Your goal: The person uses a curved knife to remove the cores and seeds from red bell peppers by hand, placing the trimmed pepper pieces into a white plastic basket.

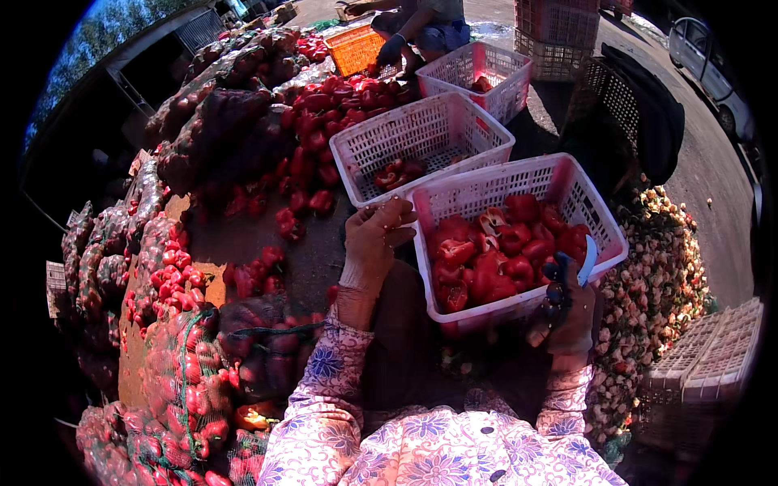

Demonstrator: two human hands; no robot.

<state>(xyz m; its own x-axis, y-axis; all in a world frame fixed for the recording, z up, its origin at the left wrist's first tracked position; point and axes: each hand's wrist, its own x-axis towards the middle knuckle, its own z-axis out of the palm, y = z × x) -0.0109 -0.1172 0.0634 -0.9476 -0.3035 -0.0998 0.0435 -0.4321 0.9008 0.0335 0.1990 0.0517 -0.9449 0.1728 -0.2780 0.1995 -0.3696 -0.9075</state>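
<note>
My left hand (377, 243) is beside the left wall of the nearest white crate (427, 263), fingers loosely bent and spaced, with nothing visible in them. My right hand (570, 312), its fingers darkly covered, grips a small knife at the crate's near right corner. The knife's curved blade (589, 259) points up over the rim. Inside the crate lie several red bell peppers (490, 274), some cut open with pale insides showing. Behind it, a second white crate (344, 162) holds a few red pepper pieces (399, 173).
Loose red peppers (320, 121) are heaped at left, among filled mesh sacks (190, 381). A pile of cut-off pepper cores (640, 324) lies at right, near stacked crates (713, 348). Another person's gloved hand (391, 50) is beside an orange crate (354, 49). A third white crate (506, 97) stands behind.
</note>
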